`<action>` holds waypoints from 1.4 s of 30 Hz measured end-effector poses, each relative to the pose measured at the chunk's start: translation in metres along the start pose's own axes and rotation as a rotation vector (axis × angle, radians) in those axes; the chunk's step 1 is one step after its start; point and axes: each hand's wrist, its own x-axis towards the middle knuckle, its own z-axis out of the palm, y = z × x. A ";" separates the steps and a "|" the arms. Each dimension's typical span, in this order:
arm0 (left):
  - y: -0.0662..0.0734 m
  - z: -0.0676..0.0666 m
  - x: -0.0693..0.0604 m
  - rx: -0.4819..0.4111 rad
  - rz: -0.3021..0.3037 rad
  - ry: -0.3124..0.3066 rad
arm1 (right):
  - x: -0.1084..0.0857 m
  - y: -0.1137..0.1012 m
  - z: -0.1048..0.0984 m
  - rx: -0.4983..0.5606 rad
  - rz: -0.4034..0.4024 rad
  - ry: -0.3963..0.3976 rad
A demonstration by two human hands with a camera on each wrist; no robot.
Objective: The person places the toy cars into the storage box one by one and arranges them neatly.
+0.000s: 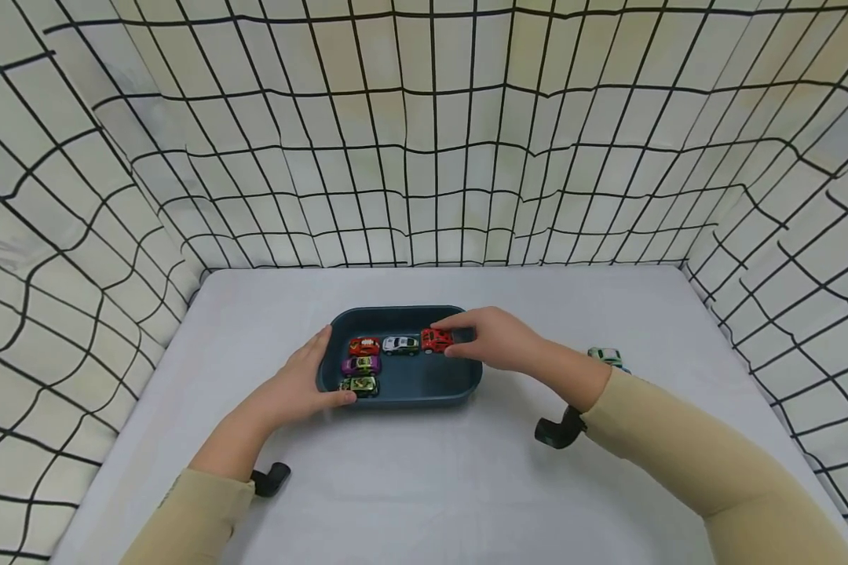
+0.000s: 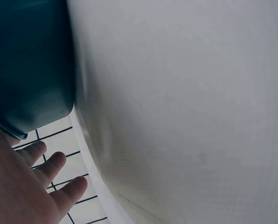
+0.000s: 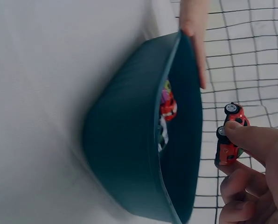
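Red toy car (image 1: 435, 340), black-trimmed with pale-hubbed black wheels, I observe pinched between thumb and fingers of the right hand (image 1: 500, 339) above the dark teal tray (image 1: 424, 383), which the left hand (image 1: 298, 384) touches, fingers extended.

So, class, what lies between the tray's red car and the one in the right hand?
In the head view, the white toy car lies between them, inside the tray.
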 end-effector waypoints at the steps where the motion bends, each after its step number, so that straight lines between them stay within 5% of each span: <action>1: 0.000 0.000 0.000 0.000 -0.002 0.000 | 0.005 -0.003 0.002 -0.009 0.001 -0.003; 12: -0.001 0.000 -0.001 -0.008 -0.011 -0.001 | 0.039 -0.027 0.034 -0.156 -0.063 -0.117; 22: 0.000 -0.001 -0.002 -0.011 -0.007 -0.008 | 0.059 -0.033 0.055 -0.229 -0.030 -0.148; 42: -0.001 0.000 0.000 -0.029 0.004 -0.008 | 0.063 -0.036 0.066 -0.362 0.004 -0.171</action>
